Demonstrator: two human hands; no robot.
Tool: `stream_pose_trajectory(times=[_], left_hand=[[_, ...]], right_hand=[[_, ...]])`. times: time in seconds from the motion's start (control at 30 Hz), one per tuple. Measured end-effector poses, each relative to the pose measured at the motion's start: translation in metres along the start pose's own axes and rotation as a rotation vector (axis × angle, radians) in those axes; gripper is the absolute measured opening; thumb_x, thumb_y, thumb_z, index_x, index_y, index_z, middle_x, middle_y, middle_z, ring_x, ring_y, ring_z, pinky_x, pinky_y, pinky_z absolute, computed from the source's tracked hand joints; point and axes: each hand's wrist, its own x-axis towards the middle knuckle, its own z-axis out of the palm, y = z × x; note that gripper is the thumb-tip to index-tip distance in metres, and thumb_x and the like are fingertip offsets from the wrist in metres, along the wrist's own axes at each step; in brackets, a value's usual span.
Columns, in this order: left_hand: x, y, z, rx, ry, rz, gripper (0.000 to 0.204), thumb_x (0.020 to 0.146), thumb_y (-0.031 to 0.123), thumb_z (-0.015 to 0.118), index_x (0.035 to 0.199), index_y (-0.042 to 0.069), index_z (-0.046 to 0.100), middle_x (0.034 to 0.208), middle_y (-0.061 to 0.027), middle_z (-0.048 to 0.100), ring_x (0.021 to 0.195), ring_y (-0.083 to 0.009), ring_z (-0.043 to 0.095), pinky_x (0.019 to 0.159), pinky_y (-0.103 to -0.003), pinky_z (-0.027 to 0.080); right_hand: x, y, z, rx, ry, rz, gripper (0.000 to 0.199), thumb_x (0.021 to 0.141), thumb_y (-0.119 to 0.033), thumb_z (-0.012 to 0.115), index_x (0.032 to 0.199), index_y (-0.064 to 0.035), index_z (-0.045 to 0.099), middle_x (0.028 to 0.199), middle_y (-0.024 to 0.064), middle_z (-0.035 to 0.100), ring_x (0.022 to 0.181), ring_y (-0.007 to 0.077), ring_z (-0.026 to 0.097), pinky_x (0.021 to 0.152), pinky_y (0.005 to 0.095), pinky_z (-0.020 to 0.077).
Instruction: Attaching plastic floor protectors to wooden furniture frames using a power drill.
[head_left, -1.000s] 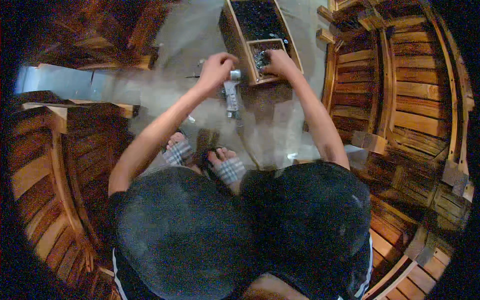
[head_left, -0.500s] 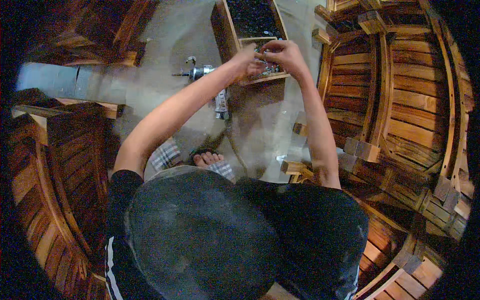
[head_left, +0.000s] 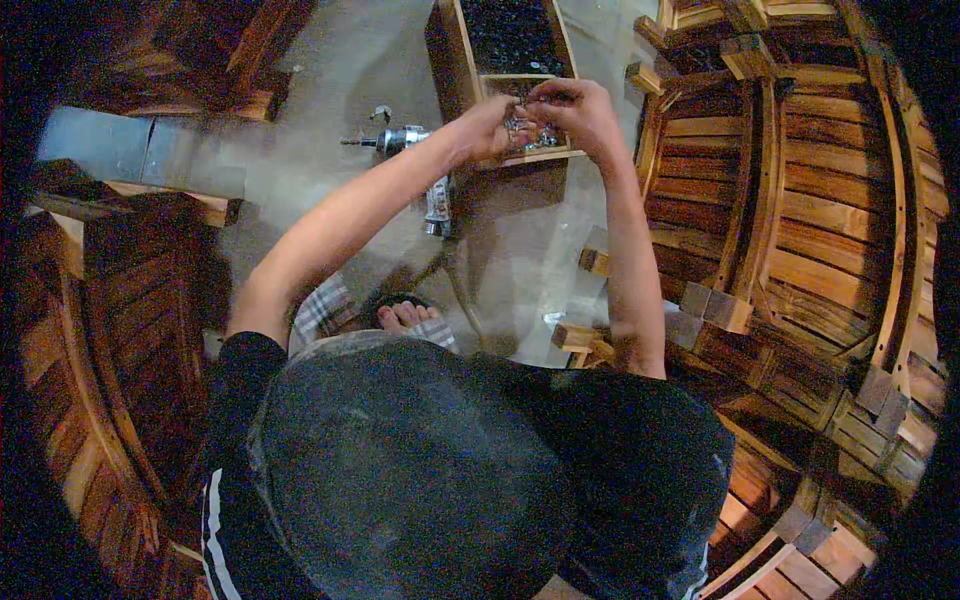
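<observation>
Left hand cupping bits; right hand curling beside it, pinch unclear, over box, upper centre. Handling looking partway: more bits lying in box, drill lying unheld.

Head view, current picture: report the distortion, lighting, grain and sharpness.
Head view: the slatted wooden panel at right bows with the lens, and the corners go black; head view: coarse grain speckles the dark clothing; head view: light glints off the silver power tool; head view: small pieces in the wooden box are too soft to tell apart.
</observation>
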Motion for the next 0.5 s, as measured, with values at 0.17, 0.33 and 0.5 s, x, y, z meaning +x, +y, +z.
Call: stream_pose_trajectory(times=[0.17,0.33,0.5], left_hand=[[0.005,0.004,-0.021,-0.065,-0.021,-0.033,0.023,0.094,0.016,0.037,0.1,-0.002,0.05,0.09,-0.015,0.06,0.078,-0.0236,0.062,0.066,-0.032,0.055],[0.008,-0.004,-0.008,-0.037,-0.05,-0.071,0.022,0.093,0.018,0.043,0.104,0.0,0.052,0.092,-0.0139,0.063,0.082,-0.0241,0.064,0.068,-0.034,0.058],[0.004,0.001,-0.01,0.285,0.216,-0.094,0.016,0.09,0.014,0.048,0.092,0.002,0.058,0.067,-0.0042,0.055,0.055,-0.0127,0.051,0.042,-0.022,0.039]], right_hand=[[-0.002,-0.011,0.007,-0.176,0.058,-0.148,0.016,0.076,-0.006,0.07,0.09,0.0016,0.067,0.075,0.0054,0.066,0.069,0.0086,0.06,0.062,0.0238,0.0495],[-0.009,0.011,0.003,-0.103,0.115,-0.124,0.017,0.076,-0.007,0.07,0.091,0.0017,0.066,0.075,0.0063,0.066,0.068,0.0093,0.06,0.062,0.0241,0.0494],[-0.003,0.022,0.016,-0.143,0.155,-0.162,0.02,0.076,-0.009,0.071,0.093,0.0012,0.066,0.077,0.0079,0.067,0.066,0.0098,0.06,0.061,0.0249,0.049]])
